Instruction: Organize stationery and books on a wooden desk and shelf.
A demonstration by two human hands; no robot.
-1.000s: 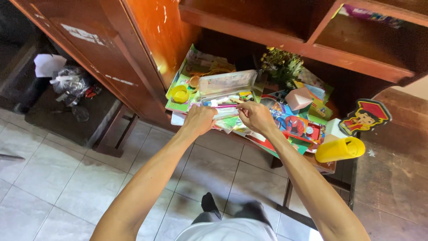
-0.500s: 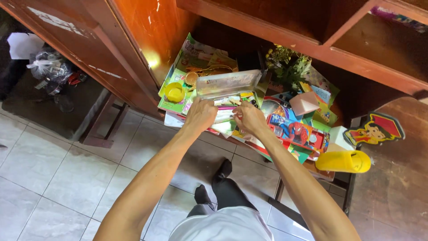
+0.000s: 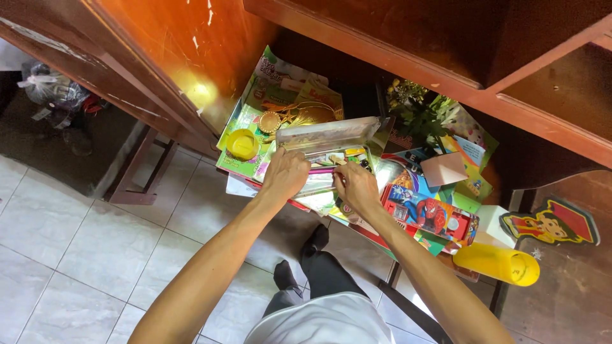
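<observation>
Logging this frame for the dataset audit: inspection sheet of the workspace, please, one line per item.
Surface: wooden desk shelf under a cabinet, almost fully covered by papers.
Job's things: open clear pencil case, lid raised, pens and small items inside; a pink pen lies at its front edge between the hands.
Clutter: colourful booklets, yellow cap, gold medal, red cartoon box, pink block, plant, yellow cup lying on its side, cartoon figure cutout.
Grippers: left hand on the case's front; right hand at the pen's end; exact grip hidden.
Cables: nothing seen.
Surroundings: tiled floor, wooden cabinet door, bagged items far left.
</observation>
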